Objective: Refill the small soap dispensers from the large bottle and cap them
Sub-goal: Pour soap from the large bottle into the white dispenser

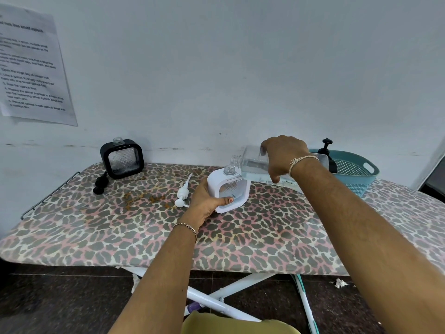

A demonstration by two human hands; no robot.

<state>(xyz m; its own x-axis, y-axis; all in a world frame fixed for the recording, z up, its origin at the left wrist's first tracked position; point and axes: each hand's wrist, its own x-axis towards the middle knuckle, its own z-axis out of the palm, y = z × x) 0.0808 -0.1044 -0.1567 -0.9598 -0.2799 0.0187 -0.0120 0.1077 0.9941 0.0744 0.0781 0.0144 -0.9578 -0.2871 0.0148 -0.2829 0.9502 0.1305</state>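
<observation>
Holding the large clear bottle (255,163) tipped nearly on its side with the right hand (283,156), fingers wrapped over the top and thumb down the near face, open neck pointing left and hovering just above the open neck of the white dispenser (228,191). Steadying that dispenser with the left hand (204,203), palm against its left side and thumb pressed across the lower front, its base resting on the leopard-print ironing board (240,237) near the middle. Lying just left of that hand, apart from it, the white pump cap (183,191). Standing uncapped at the far left edge against the wall, the black dispenser (122,158), with its black pump cap (100,183) lying just in front. Sitting at the far right edge, the teal basket (356,174), a black pump top showing above its rim behind the bottle. Leaving a broad bare stretch of board along the near edge and between the two dispensers. Hanging on the wall at upper left, a printed sheet (33,68).
</observation>
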